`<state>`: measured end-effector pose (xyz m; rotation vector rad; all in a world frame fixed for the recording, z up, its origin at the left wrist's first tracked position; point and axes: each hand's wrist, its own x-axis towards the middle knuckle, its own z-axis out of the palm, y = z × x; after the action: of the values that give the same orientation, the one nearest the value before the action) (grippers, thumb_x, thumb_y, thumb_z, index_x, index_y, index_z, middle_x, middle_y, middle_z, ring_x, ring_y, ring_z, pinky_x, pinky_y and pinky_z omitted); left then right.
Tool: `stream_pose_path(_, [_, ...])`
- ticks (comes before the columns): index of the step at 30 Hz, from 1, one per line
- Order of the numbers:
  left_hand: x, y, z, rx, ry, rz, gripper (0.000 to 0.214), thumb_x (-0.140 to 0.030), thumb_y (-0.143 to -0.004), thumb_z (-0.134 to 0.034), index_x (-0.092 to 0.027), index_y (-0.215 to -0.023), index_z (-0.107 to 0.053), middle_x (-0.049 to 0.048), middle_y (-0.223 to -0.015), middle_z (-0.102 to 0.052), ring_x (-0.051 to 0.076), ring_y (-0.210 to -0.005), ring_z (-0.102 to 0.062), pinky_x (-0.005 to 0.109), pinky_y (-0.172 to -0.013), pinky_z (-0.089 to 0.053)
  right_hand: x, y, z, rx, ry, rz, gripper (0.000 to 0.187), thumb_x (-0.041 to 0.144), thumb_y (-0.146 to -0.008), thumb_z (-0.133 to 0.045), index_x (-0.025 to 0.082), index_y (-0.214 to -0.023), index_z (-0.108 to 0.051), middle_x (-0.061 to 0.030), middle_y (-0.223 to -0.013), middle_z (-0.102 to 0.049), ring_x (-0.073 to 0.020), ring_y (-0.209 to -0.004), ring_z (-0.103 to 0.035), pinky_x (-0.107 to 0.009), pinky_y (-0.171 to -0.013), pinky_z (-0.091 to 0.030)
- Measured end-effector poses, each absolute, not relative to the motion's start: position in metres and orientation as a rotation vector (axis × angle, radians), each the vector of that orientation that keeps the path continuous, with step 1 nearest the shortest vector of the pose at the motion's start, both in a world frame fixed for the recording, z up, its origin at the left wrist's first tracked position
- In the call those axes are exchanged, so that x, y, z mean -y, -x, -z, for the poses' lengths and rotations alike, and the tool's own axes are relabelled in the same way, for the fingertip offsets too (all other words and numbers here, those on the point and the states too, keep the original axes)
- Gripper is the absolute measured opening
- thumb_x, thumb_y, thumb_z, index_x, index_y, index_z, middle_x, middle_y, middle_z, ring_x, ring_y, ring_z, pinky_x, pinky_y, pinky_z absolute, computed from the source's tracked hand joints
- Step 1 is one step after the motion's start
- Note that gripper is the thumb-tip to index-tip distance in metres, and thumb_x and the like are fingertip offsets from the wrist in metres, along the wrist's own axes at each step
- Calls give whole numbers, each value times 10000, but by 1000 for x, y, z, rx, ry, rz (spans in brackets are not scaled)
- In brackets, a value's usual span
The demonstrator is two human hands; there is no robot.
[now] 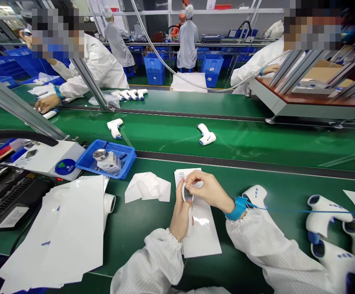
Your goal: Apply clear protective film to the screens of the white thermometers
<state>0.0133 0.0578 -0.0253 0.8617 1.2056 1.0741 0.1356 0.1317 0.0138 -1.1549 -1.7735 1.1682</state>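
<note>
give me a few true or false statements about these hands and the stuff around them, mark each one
The left hand and right hand hold a small round part above a white sheet: true.

The right hand wears a blue wrist strap: true.

The blue tray sits to the right of the hands: false, it sits to their left.

A white thermometer is in the left hand: false, the white thermometers lie on the belt to the right of the hands.

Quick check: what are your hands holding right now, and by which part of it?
Both hands pinch a small white-rimmed part by its edges, the left hand from below, the right hand from above. What the part is cannot be told.
</note>
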Motion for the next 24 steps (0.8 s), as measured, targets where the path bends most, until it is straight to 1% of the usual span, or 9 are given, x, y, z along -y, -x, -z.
stream_pose_path(2, [-60,-14,23,-1184,-834,-1040,613,-408,-908,-458,-343,-1489,-271,93,-1206,-589,112,-517,-540,241,-396,-431,-131,-135,-13,1793,1158,-1140,107,104,-684,-573,206,-672,-602,-20,-826,-671,-171,-816,-613,-316,-762,-502])
stream_pose_path(5, [-65,-15,19,-1227,-822,-1043,517,-460,-937,-392,-313,-1429,-336,89,-1222,-572,110,-541,-529,228,-387,-438,-132,-136,-12,1816,1156,-1101,100,114,-715,-593,208,-681,-601,-22,-837,-672,-178,-836,-614,-322,-781,-494])
stream_pose_path(8, [-71,-14,11,-1297,-827,-1053,444,-446,-956,-346,-288,-1367,-401,91,-1216,-566,138,-630,-555,212,-386,-450,-131,-139,-13,1700,1191,-1206,33,226,-789,-629,206,-763,-623,-28,-866,-677,-176,-831,-627,-324,-785,-500])
stream_pose_path(9, [-71,-13,7,-1316,-830,-1059,426,-425,-957,-350,-288,-1356,-412,90,-1246,-549,151,-686,-570,207,-403,-463,-130,-140,-13,1629,1209,-1262,78,281,-813,-630,204,-801,-626,-30,-867,-675,-174,-821,-629,-323,-779,-504])
stream_pose_path(12, [-71,-8,-4,-1365,-890,-1090,411,-379,-958,-378,-309,-1361,-410,69,-1409,-441,198,-930,-586,212,-507,-516,-125,-143,-17,1496,1228,-1354,190,392,-847,-610,201,-847,-614,-32,-872,-647,-171,-818,-614,-321,-769,-507])
stream_pose_path(14, [-69,-6,-9,-1390,-976,-1110,428,-369,-960,-390,-311,-1384,-389,54,-1491,-367,239,-1102,-542,235,-588,-537,-121,-144,-20,1521,1214,-1323,201,402,-835,-629,203,-810,-608,-38,-906,-621,-174,-846,-596,-309,-757,-503])
stream_pose_path(16, [-67,-4,-10,-1414,-1070,-1128,433,-363,-967,-389,-300,-1396,-381,53,-1514,-350,269,-1215,-483,275,-685,-542,-117,-142,-23,1557,1197,-1262,192,379,-809,-667,205,-758,-605,-44,-935,-598,-177,-872,-582,-293,-732,-498])
stream_pose_path(20, [-65,-2,-6,-1455,-1170,-1147,426,-366,-972,-405,-299,-1392,-395,63,-1457,-426,274,-1260,-459,380,-900,-486,-109,-138,-31,1604,1142,-1189,155,298,-802,-688,207,-707,-606,-40,-905,-573,-176,-861,-570,-296,-721,-490])
stream_pose_path(24, [-65,-1,-6,-1457,-1187,-1145,430,-362,-975,-403,-292,-1398,-383,80,-1454,-425,267,-1241,-484,436,-974,-438,-102,-134,-37,1671,1091,-1071,142,233,-824,-668,212,-716,-579,-24,-844,-578,-178,-831,-565,-327,-752,-475])
